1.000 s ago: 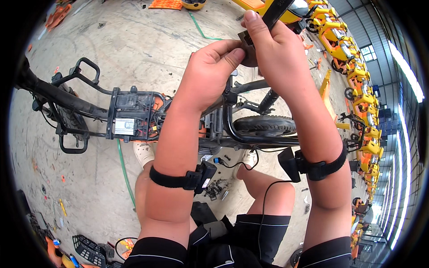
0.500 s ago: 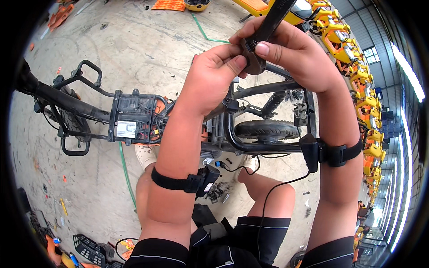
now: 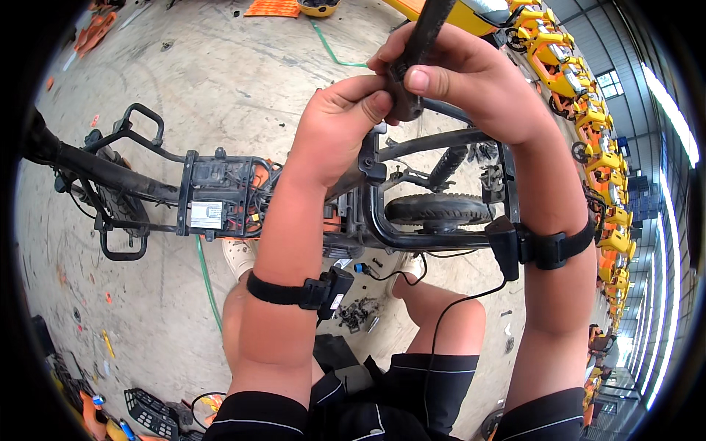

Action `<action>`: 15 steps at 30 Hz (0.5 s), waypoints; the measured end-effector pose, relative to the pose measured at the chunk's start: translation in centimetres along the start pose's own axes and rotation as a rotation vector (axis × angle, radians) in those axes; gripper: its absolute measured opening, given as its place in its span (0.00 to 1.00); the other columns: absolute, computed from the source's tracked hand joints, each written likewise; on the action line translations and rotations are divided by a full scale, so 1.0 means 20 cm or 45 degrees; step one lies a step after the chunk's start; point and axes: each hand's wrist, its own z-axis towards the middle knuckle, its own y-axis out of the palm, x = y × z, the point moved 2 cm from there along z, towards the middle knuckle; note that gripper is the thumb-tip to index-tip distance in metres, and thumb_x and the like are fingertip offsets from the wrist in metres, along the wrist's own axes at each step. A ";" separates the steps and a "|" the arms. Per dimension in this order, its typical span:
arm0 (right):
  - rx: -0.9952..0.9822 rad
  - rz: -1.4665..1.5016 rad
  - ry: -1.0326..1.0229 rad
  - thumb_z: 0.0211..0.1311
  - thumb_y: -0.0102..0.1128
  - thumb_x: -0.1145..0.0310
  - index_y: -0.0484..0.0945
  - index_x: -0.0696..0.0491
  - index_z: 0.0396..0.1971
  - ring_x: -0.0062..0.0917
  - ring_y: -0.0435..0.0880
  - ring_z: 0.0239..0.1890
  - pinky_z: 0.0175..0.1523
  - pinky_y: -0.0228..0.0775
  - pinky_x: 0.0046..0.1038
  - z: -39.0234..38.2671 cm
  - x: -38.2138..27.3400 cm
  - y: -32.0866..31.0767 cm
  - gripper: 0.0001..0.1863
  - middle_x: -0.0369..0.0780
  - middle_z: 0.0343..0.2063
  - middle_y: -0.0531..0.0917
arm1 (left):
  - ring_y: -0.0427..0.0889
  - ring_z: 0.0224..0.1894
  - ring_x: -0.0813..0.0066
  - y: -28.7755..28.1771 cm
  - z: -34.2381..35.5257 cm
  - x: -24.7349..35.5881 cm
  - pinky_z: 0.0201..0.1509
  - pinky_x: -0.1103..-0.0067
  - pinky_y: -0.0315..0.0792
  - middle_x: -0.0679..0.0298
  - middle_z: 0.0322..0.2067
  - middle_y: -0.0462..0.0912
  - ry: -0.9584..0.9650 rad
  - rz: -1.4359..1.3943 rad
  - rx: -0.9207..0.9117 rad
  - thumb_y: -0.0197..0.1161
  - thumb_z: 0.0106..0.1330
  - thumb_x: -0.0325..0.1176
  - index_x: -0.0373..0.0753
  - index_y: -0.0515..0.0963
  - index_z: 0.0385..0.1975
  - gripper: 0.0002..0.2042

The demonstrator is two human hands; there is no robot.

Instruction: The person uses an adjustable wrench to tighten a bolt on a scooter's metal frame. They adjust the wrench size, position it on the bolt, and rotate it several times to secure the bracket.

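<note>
Both hands are raised over the stripped black scooter frame [image 3: 382, 220], holding a long black bar with a rounded, wider lower end [image 3: 406, 103]. My left hand [image 3: 342, 117] pinches the bar's rounded end between thumb and bent fingers. My right hand [image 3: 471, 84] wraps the shaft just above, its thumb pressed on the front. The bar's upper end runs out at the top of the view. Fingers hide part of the joint between shaft and rounded end, so its exact kind cannot be told.
The frame's rear wheel [image 3: 440, 209] and wired battery bay [image 3: 213, 195] lie below my hands. Small loose bolts [image 3: 358, 314] are heaped between my feet. A green strap [image 3: 208, 283] crosses the floor. Yellow scooters [image 3: 559, 73] line the right. A black plastic basket [image 3: 151, 411] lies lower left.
Both hands have shifted slightly left with the bar. The bar has turned a little and now stands more upright, its rounded end seen more edge-on.
</note>
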 end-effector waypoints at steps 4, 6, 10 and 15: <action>0.167 -0.143 -0.007 0.67 0.69 0.63 0.79 0.59 0.48 0.18 0.81 0.42 0.49 0.75 0.24 0.01 0.01 0.03 0.17 0.35 0.39 0.83 | 0.82 0.40 0.78 -0.02 -0.01 0.01 0.49 0.79 0.75 0.66 0.37 0.86 -0.052 0.045 0.067 0.65 0.71 0.38 0.34 0.82 0.49 0.15; 0.261 -0.218 -0.049 0.67 0.70 0.62 0.80 0.59 0.47 0.17 0.81 0.42 0.49 0.75 0.24 0.01 0.03 0.06 0.18 0.35 0.37 0.84 | 0.82 0.40 0.78 -0.03 -0.01 0.01 0.50 0.79 0.75 0.66 0.36 0.86 -0.055 0.029 0.073 0.64 0.72 0.39 0.34 0.83 0.49 0.15; 0.414 -0.144 -0.058 0.64 0.73 0.61 0.81 0.59 0.45 0.17 0.82 0.39 0.45 0.76 0.25 0.02 0.05 0.10 0.19 0.36 0.36 0.85 | 0.83 0.43 0.77 -0.04 -0.03 0.02 0.54 0.79 0.73 0.62 0.38 0.87 -0.115 0.085 0.131 0.64 0.73 0.37 0.32 0.82 0.51 0.15; 0.541 0.013 -0.215 0.60 0.71 0.67 0.76 0.60 0.35 0.33 0.86 0.28 0.35 0.77 0.31 0.07 0.10 0.13 0.14 0.46 0.24 0.84 | 0.83 0.47 0.75 -0.07 -0.04 0.08 0.57 0.77 0.73 0.60 0.41 0.87 -0.083 0.191 0.101 0.63 0.73 0.34 0.31 0.80 0.53 0.15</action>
